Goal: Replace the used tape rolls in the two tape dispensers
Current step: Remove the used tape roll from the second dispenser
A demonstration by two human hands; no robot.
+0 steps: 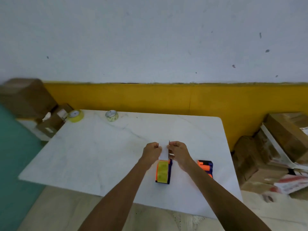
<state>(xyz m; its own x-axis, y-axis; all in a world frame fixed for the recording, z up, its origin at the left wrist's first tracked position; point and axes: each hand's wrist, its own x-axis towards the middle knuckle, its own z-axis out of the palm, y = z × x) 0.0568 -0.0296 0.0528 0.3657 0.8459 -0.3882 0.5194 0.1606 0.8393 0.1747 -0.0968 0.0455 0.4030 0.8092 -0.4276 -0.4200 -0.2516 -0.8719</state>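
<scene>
A blue and orange tape dispenser (163, 172) with a yellow roll in it lies on the white marble table (100, 155), near the front. My left hand (151, 151) and my right hand (179, 152) are just beyond it, both pinching a strip of clear tape (165, 151) pulled out from the dispenser's far end. A second blue and orange dispenser (205, 167) lies to the right, partly hidden by my right forearm. Two tape rolls stand at the table's far left: a yellow roll (75, 115) and a paler roll (112, 115).
Cardboard boxes (28, 97) are stacked beyond the table's far left corner. More boxes and packages (275, 155) are piled on the floor at the right. A white and yellow wall stands behind the table.
</scene>
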